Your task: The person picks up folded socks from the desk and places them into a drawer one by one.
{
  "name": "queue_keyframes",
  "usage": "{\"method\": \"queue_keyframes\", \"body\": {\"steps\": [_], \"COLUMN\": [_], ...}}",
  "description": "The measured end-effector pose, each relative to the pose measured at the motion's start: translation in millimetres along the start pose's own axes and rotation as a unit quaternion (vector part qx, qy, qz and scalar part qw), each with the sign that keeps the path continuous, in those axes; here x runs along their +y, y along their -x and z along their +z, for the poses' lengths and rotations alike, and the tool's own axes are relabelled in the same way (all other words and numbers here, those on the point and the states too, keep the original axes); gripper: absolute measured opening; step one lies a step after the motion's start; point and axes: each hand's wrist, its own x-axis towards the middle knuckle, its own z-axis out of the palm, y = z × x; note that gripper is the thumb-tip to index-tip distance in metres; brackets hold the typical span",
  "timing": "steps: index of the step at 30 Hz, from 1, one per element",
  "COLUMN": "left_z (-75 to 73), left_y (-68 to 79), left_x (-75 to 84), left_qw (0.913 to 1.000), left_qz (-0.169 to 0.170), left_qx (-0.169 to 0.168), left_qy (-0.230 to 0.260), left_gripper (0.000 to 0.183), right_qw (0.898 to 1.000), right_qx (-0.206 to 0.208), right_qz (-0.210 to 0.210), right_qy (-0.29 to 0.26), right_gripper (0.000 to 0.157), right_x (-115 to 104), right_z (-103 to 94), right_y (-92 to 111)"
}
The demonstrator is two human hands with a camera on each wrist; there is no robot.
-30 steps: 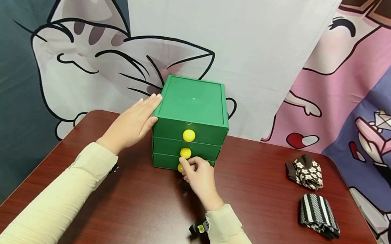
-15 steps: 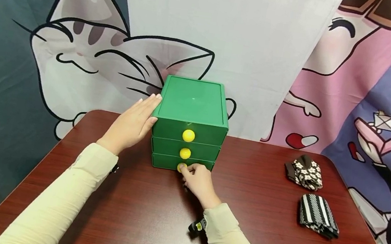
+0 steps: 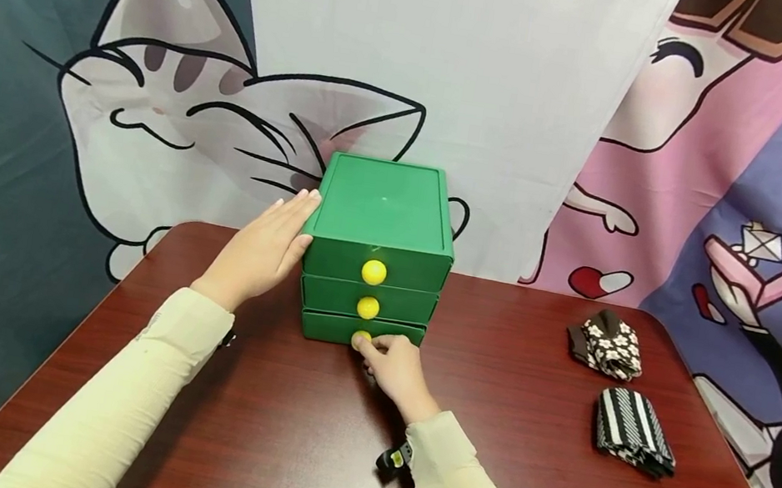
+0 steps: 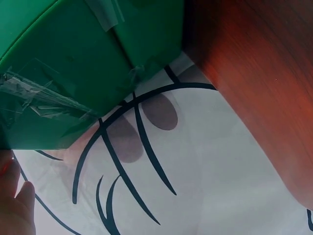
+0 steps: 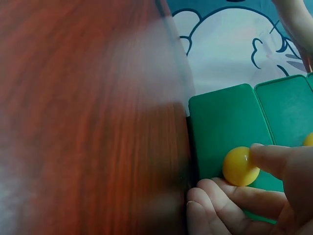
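A green box of three stacked drawers (image 3: 385, 205) stands on the table, each drawer front with a round yellow knob. My left hand (image 3: 257, 249) rests with straight fingers against the box's left side near the top. Low at the front, my right hand (image 3: 396, 371) pinches the bottom drawer's knob (image 5: 239, 167) between thumb and fingers. The bottom drawer (image 3: 327, 327) stands slightly forward of the one above it. In the left wrist view, clear tape (image 4: 34, 93) shows on the box's side, and only some fingertips (image 4: 17, 208) appear at the lower left corner.
On the right of the brown table (image 3: 492, 478) lie a folded dark floral sock bundle (image 3: 611, 344) and a folded black-and-white striped cloth (image 3: 636, 430). A printed cloth backdrop (image 3: 464, 61) hangs behind the table's far edge.
My right hand has taken the bottom knob between thumb and fingers, after its thumb was above it. The bottom drawer has come slightly forward. My left hand has stayed at the box's side.
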Motion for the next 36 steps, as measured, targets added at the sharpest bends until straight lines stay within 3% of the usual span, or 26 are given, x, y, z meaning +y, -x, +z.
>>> {"method": "queue_keyframes", "body": {"steps": [7,18,36], "left_z": [-0.1,0.4,1.2], "left_y": [0.8,1.5,-0.8], "left_x": [-0.3,-1.7,-0.6], "left_qw": [1.0,0.9999,0.9999], "left_qz": [-0.005,0.001,0.01], "left_qx": [-0.007,-0.003,0.01], "left_qy": [-0.002,-0.01,-0.004], "left_gripper": [0.055,0.055,0.054], "right_qw": [0.999,0.994,0.985], "right_qx": [-0.04,-0.083,-0.119], "right_qz": [-0.011,-0.056,-0.091], "right_qy": [0.001,0.046,0.091], "right_gripper": [0.039,0.044,0.042], "right_x": [2,-1,-15], "right_z": [-6.5,-9.6,-15.0], "right_y": [19,55,110]}}
